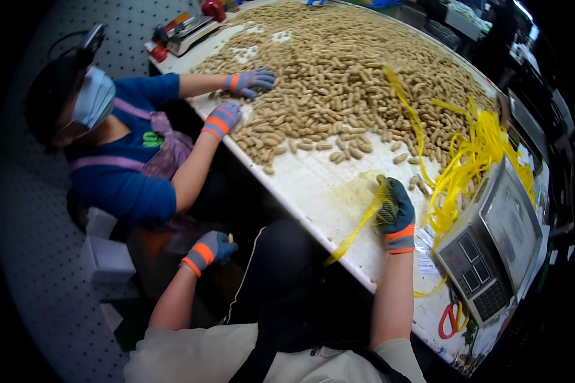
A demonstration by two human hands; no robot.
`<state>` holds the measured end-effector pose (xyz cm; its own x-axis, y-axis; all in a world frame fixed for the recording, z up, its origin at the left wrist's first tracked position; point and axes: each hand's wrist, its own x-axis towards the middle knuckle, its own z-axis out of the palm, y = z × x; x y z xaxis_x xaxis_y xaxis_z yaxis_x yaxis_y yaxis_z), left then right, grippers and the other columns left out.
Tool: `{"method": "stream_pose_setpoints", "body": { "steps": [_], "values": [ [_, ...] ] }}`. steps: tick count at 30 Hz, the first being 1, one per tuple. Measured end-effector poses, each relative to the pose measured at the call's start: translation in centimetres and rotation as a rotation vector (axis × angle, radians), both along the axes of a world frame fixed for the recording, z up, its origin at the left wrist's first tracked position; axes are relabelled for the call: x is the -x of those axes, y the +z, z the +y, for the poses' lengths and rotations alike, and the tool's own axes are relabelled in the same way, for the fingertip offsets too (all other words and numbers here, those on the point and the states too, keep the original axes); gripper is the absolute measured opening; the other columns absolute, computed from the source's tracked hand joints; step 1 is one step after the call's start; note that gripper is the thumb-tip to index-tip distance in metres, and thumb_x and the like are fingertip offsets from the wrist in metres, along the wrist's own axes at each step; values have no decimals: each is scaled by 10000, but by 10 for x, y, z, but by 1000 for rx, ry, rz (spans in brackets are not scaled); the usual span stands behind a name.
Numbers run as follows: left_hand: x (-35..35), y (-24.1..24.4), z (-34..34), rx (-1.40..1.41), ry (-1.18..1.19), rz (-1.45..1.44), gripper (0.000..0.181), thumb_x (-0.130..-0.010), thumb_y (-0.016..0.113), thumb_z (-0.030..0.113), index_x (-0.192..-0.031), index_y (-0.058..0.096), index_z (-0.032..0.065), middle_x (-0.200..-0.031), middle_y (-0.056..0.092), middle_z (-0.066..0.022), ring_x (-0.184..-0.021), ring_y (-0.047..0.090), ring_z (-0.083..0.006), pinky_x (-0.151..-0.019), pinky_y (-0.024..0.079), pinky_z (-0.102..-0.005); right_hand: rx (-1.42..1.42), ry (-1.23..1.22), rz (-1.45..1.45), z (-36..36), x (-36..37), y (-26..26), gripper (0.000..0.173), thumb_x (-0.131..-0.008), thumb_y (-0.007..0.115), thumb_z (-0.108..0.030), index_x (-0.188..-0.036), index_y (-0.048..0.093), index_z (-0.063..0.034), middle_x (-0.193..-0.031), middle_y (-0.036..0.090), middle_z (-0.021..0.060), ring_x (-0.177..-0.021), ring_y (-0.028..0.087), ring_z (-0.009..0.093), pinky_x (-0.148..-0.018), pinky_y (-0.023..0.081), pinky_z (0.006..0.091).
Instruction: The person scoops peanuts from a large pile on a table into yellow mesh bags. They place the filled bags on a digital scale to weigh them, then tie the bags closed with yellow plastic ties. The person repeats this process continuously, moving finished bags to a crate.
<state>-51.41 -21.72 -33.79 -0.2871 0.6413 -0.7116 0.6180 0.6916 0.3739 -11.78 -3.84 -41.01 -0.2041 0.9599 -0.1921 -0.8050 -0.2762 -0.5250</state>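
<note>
My right hand [398, 203], in a grey and dark-blue work glove with an orange cuff band, grips a yellow mesh net [364, 222] over the white tabletop [311, 191]. One end of the net trails past the table's near edge. Off the table, low on the left, my left hand [213, 249] wears a matching glove. Its fingers are curled around what looks like a peanut [230, 238], with only a pale tip showing. A large heap of unshelled peanuts [335, 91] spreads across the table beyond both hands.
A digital scale [479, 268] stands at right, beside a tangle of yellow net strips [479, 148]. Red-handled scissors [448, 321] and a printed label sheet [426, 256] lie near it. At left, a masked co-worker's gloved hands [251, 82] touch the peanuts. Another scale [191, 36] sits farther back.
</note>
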Motion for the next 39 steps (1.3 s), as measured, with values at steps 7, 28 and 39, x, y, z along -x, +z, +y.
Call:
{"method": "stream_pose_setpoints", "body": {
  "steps": [7, 28, 39],
  "values": [
    [-15, -5, 28, -865, -156, 389, 566, -748, 612, 360, -1172, 474, 12, -1199, 461, -224, -1087, 468, -344, -897, 393, -380, -3, 31, -22, -2, -1, 13, 389, -859, 506, -187, -1191, 456, 10, -1168, 530, 127, -1079, 491, 220, -944, 358, 291],
    [-207, -3, 350, -860, 450, 357, 686, -759, 451, 557, -1265, 372, 101, -1300, 304, -251, -1166, 351, -399, -992, 249, -452, 6, 108, -294, -15, 18, 59, 458, -865, 481, -341, -1206, 469, -36, -978, 582, 99, -786, 541, 118, -640, 452, 211],
    [-128, 15, 321, -1262, -412, 144, 608, -783, 511, 482, -1260, 417, 118, -1278, 380, -207, -1188, 363, -339, -981, 297, -393, -23, 122, -299, -13, 9, 53, 441, -873, 466, -308, -1211, 464, -27, -981, 587, 103, -779, 537, 113, -635, 455, 206]
  ]
}}
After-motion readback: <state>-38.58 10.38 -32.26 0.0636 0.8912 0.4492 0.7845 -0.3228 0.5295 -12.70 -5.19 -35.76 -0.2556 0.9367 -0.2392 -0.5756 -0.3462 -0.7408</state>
